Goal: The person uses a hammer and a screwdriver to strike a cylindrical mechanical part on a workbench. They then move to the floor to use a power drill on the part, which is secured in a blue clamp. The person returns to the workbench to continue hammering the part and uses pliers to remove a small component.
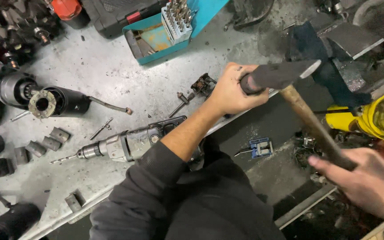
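**Hammer held in both hands at the bench edge**

The hammer (290,84) hangs over the bench (112,75) edge. The left hand (234,91) is clenched round its dark head; the right hand (370,182) grasps the wooden handle's end. A drill (121,146) lies under the left forearm, with a teal bit case (156,38) beyond.

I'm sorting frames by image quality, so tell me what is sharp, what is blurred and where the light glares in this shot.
Head view: the grey electric drill and scuffed metal workbench are sharp; the right hand is smeared by blur, and the wooden-handled hammer held by the left hand looks slightly soft. The yellow rounded tool is blurred. Light brightens the bench centre without hard glare; the corners fall dark.
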